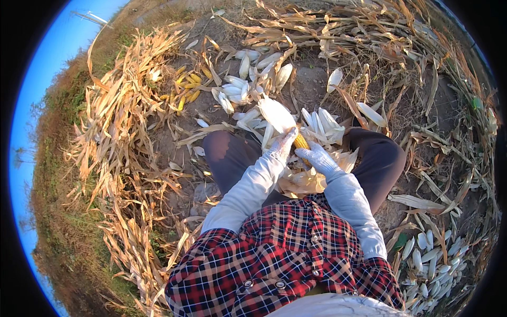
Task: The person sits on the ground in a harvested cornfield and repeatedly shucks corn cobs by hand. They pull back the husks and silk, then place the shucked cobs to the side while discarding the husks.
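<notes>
A yellow ear of corn [301, 142] is held slantwise between my two gloved hands, its kernels bare in the middle. My left hand [284, 143] grips the far end, where a pale husk [277, 115] is peeled back and sticks out beyond the fingers. My right hand [318, 157] is closed around the near end, with its thumb across the kernels. Loose pale husks [303, 180] lie under the hands, between my bent legs. More stripped husks [324, 125] are on the ground just beyond them.
Several bare yellow ears [190, 84] are heaped at the far left, beside a long pile of dry corn stalks [115, 130]. Whitish husks [237, 89] lie ahead. More stalks [340, 35] stretch along the back. Many unhusked ears [433, 265] are piled at the lower right.
</notes>
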`<state>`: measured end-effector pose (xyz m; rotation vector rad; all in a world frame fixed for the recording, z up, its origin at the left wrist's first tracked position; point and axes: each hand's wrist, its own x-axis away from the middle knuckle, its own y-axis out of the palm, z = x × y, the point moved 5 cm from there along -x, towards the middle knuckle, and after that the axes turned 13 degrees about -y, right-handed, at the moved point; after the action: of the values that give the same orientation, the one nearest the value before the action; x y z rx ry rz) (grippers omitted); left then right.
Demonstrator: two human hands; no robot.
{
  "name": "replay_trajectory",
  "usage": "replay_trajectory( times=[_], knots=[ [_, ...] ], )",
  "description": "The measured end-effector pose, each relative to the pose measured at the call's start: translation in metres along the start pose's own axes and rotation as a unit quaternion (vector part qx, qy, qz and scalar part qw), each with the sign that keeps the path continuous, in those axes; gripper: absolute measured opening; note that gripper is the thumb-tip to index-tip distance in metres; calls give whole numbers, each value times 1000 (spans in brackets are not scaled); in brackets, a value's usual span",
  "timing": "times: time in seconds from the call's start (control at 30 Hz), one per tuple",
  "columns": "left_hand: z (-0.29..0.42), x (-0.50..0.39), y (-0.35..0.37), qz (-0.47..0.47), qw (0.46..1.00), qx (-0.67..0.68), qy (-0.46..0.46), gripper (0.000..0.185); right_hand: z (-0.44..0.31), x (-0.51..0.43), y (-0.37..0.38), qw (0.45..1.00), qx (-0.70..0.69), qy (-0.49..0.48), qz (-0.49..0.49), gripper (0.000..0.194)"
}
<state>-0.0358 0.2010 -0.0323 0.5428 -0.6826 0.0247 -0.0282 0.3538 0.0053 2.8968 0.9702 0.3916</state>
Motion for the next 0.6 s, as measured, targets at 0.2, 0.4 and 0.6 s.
replay_trajectory(
  times=[0.2, 0.4, 0.6],
  knots=[
    [4, 13, 10, 33, 991, 93, 90, 41, -4, 2, 1, 999, 16, -30, 3, 70],
    [5, 14, 14, 56, 984, 134, 104, 38, -11, 2, 6, 996, 7, -88, 8, 72],
    [-2, -4, 1, 70, 987, 120, 86, 40, -16, 8, 8, 997, 69, -35, -8, 67]
  ],
)
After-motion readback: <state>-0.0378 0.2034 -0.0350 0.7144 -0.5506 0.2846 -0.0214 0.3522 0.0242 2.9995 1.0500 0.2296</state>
